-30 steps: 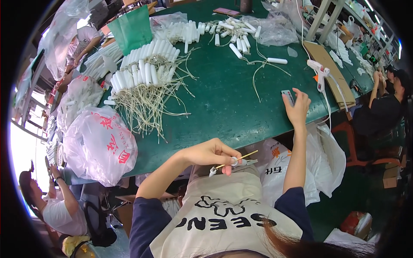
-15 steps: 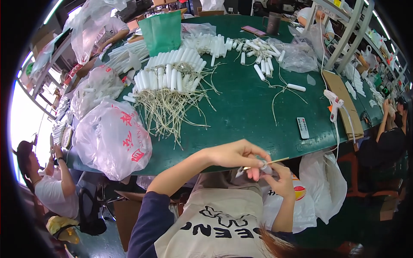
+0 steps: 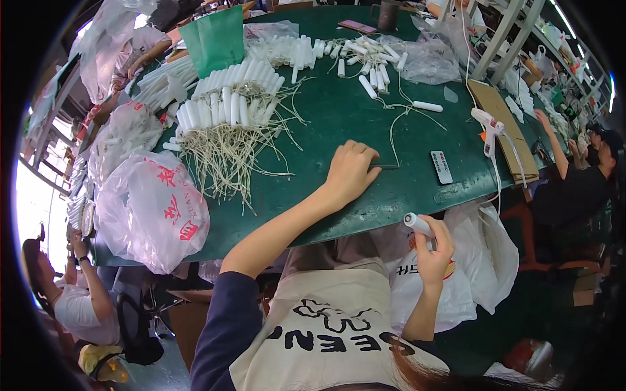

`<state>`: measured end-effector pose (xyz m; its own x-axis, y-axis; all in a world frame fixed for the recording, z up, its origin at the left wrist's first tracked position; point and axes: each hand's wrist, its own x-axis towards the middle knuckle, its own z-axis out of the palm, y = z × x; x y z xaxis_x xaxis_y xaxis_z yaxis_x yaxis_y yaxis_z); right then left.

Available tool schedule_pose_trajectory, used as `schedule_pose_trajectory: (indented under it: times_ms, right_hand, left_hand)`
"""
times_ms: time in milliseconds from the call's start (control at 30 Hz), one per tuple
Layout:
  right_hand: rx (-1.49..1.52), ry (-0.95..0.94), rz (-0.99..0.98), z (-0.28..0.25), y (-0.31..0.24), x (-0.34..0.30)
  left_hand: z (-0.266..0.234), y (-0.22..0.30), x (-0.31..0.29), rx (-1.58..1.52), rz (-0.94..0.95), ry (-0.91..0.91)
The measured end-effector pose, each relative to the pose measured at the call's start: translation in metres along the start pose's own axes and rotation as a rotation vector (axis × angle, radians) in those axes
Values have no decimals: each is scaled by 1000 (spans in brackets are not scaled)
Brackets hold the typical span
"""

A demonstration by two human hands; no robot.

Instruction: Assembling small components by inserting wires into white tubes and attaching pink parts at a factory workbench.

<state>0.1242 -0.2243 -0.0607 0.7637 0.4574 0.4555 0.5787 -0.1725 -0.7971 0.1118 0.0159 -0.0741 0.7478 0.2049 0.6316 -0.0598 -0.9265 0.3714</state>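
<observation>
You had the white tube (image 3: 420, 225) in your right hand (image 3: 433, 257), off the table's near edge and at about 4 o'clock from your left hand (image 3: 349, 173). The right fingers were clamped around the tube's body; its far end, with a dark ring showing, tilted toward 10 o'clock. Whether that end was open could not be told.

Your left hand rested on the green table (image 3: 313, 143), fingers bent, with a thin stick (image 3: 390, 167) lying toward 3 o'clock from the fingertips. Whether thumb and forefinger pinched it could not be told.

The tube was judged light and stiff, its smooth wall likely to slip in a loose grip. The sound hold was around the middle of the body, clear of the ringed end, with modest pressure in case the shell was thin. The stick appeared slim and apt to roll; it was best taken near one end.

From the left hand, the remote control (image 3: 441, 167) lay at 3 o'clock, the glue gun (image 3: 488, 125) at 2 o'clock, and the heap of corded tubes (image 3: 225, 107) at 10 o'clock, its pale cords (image 3: 228, 156) loosely tangled.
</observation>
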Motion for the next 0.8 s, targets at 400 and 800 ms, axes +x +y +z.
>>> schedule_pose_trajectory:
  times_ms: [400, 800]
  right_hand:
    - [-465, 180, -419, 23, -15, -2]
    - [-392, 162, -424, 28, -19, 1]
  left_hand:
    - [-42, 72, -28, -1122, -796, -725]
    - [-45, 59, -41, -1048, -865, -642]
